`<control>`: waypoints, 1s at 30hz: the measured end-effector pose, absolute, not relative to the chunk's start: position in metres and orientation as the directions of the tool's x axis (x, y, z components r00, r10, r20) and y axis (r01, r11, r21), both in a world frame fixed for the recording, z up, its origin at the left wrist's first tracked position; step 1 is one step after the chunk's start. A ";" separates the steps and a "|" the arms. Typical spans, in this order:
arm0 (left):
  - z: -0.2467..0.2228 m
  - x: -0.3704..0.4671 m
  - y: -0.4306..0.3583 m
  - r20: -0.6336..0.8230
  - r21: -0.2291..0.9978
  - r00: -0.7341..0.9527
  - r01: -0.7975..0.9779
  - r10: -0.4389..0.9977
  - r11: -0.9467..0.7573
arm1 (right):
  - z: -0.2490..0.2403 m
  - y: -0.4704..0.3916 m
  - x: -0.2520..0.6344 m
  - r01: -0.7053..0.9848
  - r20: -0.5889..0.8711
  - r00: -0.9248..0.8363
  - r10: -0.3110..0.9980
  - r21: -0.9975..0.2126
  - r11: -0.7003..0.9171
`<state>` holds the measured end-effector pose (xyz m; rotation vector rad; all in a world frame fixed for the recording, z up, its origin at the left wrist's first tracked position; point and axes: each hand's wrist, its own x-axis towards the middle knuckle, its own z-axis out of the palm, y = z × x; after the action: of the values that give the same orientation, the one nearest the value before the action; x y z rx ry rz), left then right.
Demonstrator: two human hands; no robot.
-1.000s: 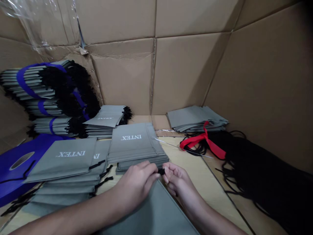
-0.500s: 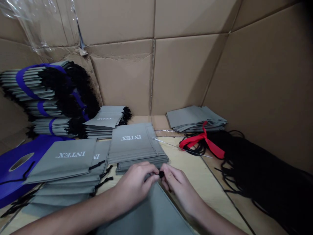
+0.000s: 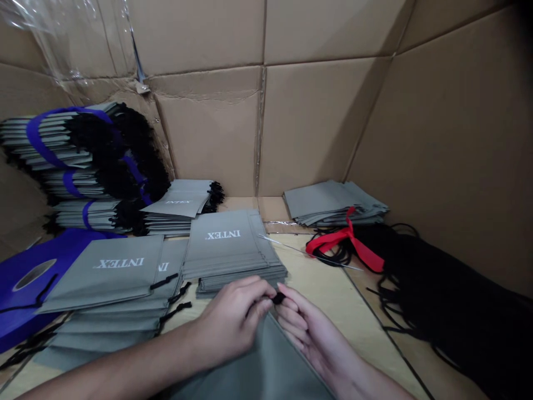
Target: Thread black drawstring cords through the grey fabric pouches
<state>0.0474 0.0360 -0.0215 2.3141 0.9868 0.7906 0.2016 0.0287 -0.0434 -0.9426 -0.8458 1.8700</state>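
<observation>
Near the lower middle, my left hand [image 3: 239, 311] pinches a black cord knot [image 3: 278, 298] at the top corner of a grey fabric bag [image 3: 266, 361]. My right hand [image 3: 300, 322] meets it from the right, its fingers curled round the other side of the same knot. The bag hangs below both hands toward the bottom edge, partly covered by my left forearm. Just beyond my hands lies a stack of grey INTEX bags [image 3: 225, 244]. A thin metal needle [image 3: 308, 251] rests on the table to the right of that stack.
Corded grey bags [image 3: 120, 272] spread at the left over a blue ribbon roll [image 3: 16, 300]. Banded bundles [image 3: 50, 139] rise behind, beside a smaller stack [image 3: 179, 205]. More grey bags [image 3: 328, 200] sit back right, near black cords [image 3: 449, 289] with a red tie [image 3: 350, 239]. Cardboard walls [image 3: 325, 122] surround the table.
My right hand has turned, with its thumb extended upward and its other fingers now showing curled near the knot. The knot has shifted slightly right. My left hand keeps its pinch.
</observation>
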 end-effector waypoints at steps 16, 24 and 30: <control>-0.025 0.045 0.052 0.134 0.676 0.533 0.567 0.835 -0.470 | -0.053 0.039 0.208 -0.386 -0.310 -0.324 0.894 -0.819 -0.424; -0.026 0.043 0.053 0.180 0.774 0.540 0.439 0.822 -0.457 | -0.049 0.034 0.223 0.469 0.227 -0.281 0.932 -0.815 0.340; -0.021 0.043 0.049 0.158 0.754 0.569 0.458 0.807 -0.471 | -0.043 0.035 0.225 0.471 0.217 -0.328 0.919 -0.806 0.359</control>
<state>0.0433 0.0489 -0.0215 2.1300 1.0062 0.6684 0.2250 0.0353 -0.0425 -1.2056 -1.9406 0.8397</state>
